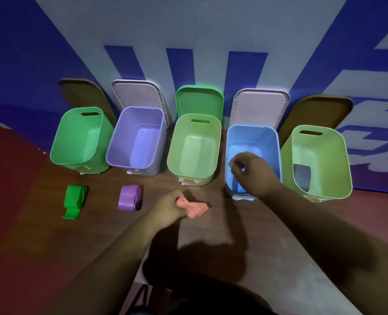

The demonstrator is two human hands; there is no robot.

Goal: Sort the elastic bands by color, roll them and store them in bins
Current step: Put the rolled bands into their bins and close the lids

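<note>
Several open bins stand in a row along the wall. My left hand [169,206] grips one end of a pink elastic band [195,208] lying on the wooden table in front of the light green bin [194,148]. My right hand [251,170] hovers over the blue bin [253,142] with fingers loosely curled and nothing visible in them. A green band [73,201] lies folded in front of the green bin [81,137]. A purple band [130,197] lies folded in front of the purple bin [136,137]. A dark item [302,176] sits inside the far right green bin [318,160].
Bin lids lean against the blue and white wall behind each bin. The wooden table [211,242] reaches toward me, with its near edge at the bottom. A red surface [4,178] lies to the left.
</note>
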